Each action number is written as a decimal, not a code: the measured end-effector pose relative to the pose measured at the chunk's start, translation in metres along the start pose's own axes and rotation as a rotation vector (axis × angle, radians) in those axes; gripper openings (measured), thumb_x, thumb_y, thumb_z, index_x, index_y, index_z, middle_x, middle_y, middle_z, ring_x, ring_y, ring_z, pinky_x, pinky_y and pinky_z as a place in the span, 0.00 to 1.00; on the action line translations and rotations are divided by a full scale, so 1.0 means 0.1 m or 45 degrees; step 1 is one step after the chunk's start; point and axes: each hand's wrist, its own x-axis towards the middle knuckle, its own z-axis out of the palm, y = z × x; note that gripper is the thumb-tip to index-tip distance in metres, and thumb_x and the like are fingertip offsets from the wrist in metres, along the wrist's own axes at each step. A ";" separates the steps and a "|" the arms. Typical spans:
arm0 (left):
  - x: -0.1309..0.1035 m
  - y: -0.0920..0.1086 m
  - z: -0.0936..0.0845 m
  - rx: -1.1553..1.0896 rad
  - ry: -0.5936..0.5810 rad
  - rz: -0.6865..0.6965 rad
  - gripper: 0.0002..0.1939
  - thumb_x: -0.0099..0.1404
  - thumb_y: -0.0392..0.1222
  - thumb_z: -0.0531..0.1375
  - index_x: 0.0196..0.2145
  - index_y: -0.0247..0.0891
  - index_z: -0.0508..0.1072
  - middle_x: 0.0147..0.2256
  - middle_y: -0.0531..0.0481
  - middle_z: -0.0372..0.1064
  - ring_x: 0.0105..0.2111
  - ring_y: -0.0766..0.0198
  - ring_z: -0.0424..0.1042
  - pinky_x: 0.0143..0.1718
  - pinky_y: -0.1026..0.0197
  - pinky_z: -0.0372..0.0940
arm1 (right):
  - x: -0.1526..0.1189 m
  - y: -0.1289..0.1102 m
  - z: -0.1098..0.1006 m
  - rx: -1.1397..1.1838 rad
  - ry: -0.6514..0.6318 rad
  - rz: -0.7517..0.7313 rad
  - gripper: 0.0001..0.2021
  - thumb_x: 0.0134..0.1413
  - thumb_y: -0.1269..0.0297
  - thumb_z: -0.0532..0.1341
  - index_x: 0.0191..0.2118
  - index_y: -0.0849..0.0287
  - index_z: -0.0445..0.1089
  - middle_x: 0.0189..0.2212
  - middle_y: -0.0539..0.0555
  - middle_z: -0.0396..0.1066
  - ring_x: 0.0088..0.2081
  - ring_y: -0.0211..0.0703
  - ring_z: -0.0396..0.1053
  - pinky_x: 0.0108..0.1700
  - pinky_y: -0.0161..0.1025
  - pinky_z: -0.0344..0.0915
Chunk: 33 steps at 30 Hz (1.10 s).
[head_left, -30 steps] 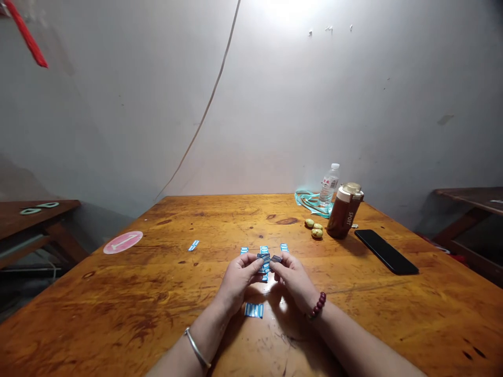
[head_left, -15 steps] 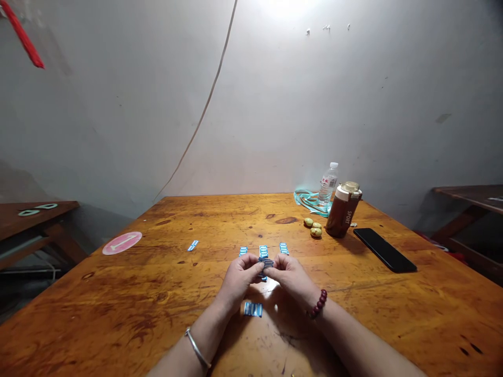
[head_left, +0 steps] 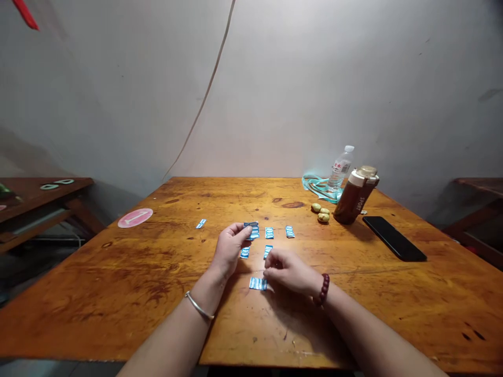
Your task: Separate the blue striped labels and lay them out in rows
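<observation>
My left hand (head_left: 231, 247) is closed, its thumb pressing a small bunch of blue-and-white cards (head_left: 253, 230) against the fingers above the table. My right hand (head_left: 288, 269) is lower and to the right, fingers curled towards the thumb; whatever they may hold is hidden. Close to its fingertips lies a row of blue-striped cards (head_left: 257, 283). More small card piles lie around the hands: one by my left wrist (head_left: 244, 252), one above my right fingers (head_left: 268, 251), and two farther back, a middle pile (head_left: 269, 232) and a right pile (head_left: 290, 231).
A lone card (head_left: 200, 223) and a round pink sign (head_left: 135, 218) lie to the left on the wooden table (head_left: 157, 293). At the right are yellowish fruits (head_left: 323, 214), a brown sports bottle (head_left: 356, 196), a clear water bottle (head_left: 341, 167), a teal strap (head_left: 316, 184) and a black phone (head_left: 393, 238).
My hands have parted from around the held cards. The right has moved down towards the near card row, while the left keeps the bunch. The camera view has also shifted.
</observation>
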 end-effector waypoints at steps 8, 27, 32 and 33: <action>-0.01 -0.03 0.03 0.045 -0.061 -0.032 0.12 0.46 0.46 0.61 0.26 0.34 0.69 0.23 0.53 0.66 0.23 0.71 0.64 0.24 0.68 0.59 | -0.06 -0.10 0.22 -0.853 -0.192 -0.262 0.16 0.45 0.73 0.51 0.42 0.55 0.62 0.32 0.52 0.59 0.30 0.38 0.58 0.30 0.33 0.52; -0.03 -0.08 0.09 0.153 -0.105 -0.019 0.11 0.49 0.46 0.60 0.25 0.34 0.68 0.22 0.54 0.65 0.22 0.72 0.62 0.23 0.69 0.57 | -0.03 -0.06 0.11 -0.787 -0.226 -0.257 0.06 0.42 0.71 0.53 0.30 0.59 0.64 0.30 0.52 0.61 0.28 0.36 0.57 0.27 0.32 0.49; -0.03 -0.08 0.08 0.147 -0.123 0.005 0.11 0.49 0.45 0.60 0.25 0.34 0.68 0.21 0.55 0.64 0.21 0.72 0.61 0.23 0.69 0.57 | 0.01 -0.01 0.03 -0.213 -0.106 -0.216 0.06 0.41 0.76 0.52 0.29 0.60 0.60 0.24 0.47 0.59 0.26 0.33 0.55 0.27 0.30 0.52; -0.03 -0.08 0.08 0.144 -0.134 0.008 0.11 0.49 0.45 0.60 0.25 0.34 0.69 0.22 0.54 0.64 0.21 0.72 0.61 0.23 0.69 0.58 | 0.02 -0.01 0.01 -0.078 -0.083 -0.207 0.07 0.42 0.77 0.52 0.30 0.59 0.59 0.23 0.46 0.57 0.25 0.32 0.54 0.26 0.29 0.52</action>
